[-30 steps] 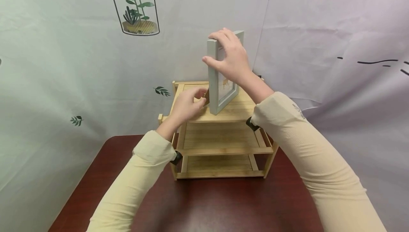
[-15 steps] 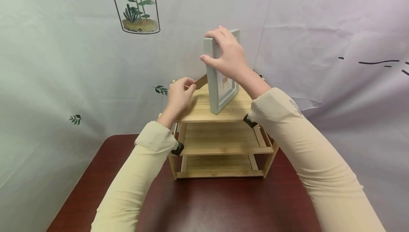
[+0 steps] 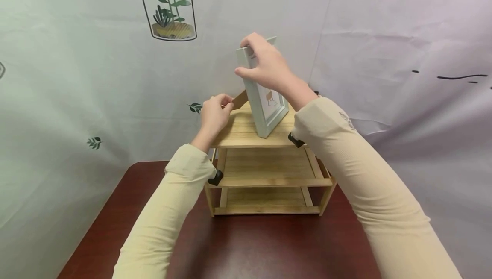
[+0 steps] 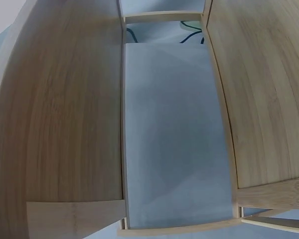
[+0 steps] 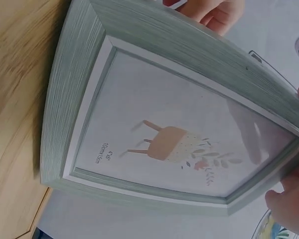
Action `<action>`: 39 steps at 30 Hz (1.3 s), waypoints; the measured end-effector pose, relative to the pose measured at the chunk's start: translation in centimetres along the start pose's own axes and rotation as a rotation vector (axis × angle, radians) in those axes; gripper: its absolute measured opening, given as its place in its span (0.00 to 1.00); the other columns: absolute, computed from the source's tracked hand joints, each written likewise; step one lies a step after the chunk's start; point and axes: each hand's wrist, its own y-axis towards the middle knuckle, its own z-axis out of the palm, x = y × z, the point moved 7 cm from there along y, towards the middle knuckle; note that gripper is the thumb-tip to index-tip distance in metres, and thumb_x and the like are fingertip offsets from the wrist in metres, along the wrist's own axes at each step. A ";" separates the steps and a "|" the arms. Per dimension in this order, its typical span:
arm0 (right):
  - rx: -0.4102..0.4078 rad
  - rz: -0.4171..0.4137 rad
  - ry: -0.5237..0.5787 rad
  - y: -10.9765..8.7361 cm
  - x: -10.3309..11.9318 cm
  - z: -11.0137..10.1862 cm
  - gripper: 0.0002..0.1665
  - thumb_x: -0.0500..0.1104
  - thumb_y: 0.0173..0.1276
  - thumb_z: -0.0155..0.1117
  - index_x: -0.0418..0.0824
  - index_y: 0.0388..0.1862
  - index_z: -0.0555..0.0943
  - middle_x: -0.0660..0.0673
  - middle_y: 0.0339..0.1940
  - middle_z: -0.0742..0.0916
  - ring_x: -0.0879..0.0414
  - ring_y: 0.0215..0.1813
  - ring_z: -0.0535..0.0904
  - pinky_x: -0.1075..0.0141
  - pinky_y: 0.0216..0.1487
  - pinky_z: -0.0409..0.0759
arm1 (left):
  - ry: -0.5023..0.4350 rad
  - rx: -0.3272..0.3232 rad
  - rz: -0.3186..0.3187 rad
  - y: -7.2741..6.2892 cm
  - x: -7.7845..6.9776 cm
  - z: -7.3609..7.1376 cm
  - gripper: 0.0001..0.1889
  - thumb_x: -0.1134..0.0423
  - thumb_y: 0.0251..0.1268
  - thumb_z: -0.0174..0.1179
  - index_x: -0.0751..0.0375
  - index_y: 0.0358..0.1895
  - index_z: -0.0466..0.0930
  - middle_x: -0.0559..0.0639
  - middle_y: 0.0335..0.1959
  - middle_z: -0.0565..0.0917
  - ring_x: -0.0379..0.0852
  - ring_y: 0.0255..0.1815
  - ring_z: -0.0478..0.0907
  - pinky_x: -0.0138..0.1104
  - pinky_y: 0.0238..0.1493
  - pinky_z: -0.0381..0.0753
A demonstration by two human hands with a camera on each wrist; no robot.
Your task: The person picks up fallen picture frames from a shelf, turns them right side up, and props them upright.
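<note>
A grey-green picture frame (image 3: pixel 255 104) with a chair drawing behind its glass stands on the top board of a wooden shelf rack (image 3: pixel 276 182), leaning back. My right hand (image 3: pixel 267 66) grips its upper edge, thumb at the near side, fingers over the top. Behind the frame, my left hand (image 3: pixel 215 114) pinches a flat brown support leg (image 3: pixel 241 99) between thumb and fingers. The right wrist view gives the frame's front (image 5: pixel 179 134) close up, its lower edge at the wooden board. The left wrist view looks through the rack's shelves (image 4: pixel 74 109), with no hand showing.
The rack has three levels and stands on a dark red table (image 3: pixel 261 245). A pale wall cloth (image 3: pixel 115 78) with plant prints hangs close behind the rack.
My left hand has moved left and back, swinging the brown leg out from the frame. My right hand has tilted the frame's top to the left and back.
</note>
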 end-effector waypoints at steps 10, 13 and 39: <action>0.079 -0.007 -0.073 0.5 0.5 1.1 0.32 0.52 0.57 0.59 0.45 0.60 0.65 0.50 0.61 0.71 0.58 0.71 0.50 0.56 0.67 0.51 | 0.045 0.022 -0.065 -0.6 0.5 0.2 0.07 0.60 0.59 0.53 0.54 0.36 0.80 0.47 0.36 0.84 0.49 0.41 0.78 0.43 0.43 0.72; 0.092 -0.019 -0.067 0.5 0.7 1.3 0.32 0.52 0.58 0.58 0.45 0.60 0.65 0.49 0.61 0.71 0.57 0.71 0.51 0.57 0.68 0.51 | 0.057 0.024 -0.069 -0.7 0.6 0.3 0.07 0.60 0.59 0.53 0.54 0.36 0.80 0.48 0.35 0.83 0.50 0.41 0.78 0.44 0.43 0.72; 0.052 0.152 0.157 -1.7 -4.3 -0.2 0.44 0.61 0.59 0.52 0.49 0.70 0.49 0.52 0.71 0.55 0.61 0.71 0.47 0.64 0.70 0.46 | -0.071 -0.010 -0.059 -1.6 0.2 -0.7 0.14 0.59 0.58 0.51 0.57 0.47 0.75 0.51 0.44 0.81 0.47 0.45 0.78 0.39 0.48 0.72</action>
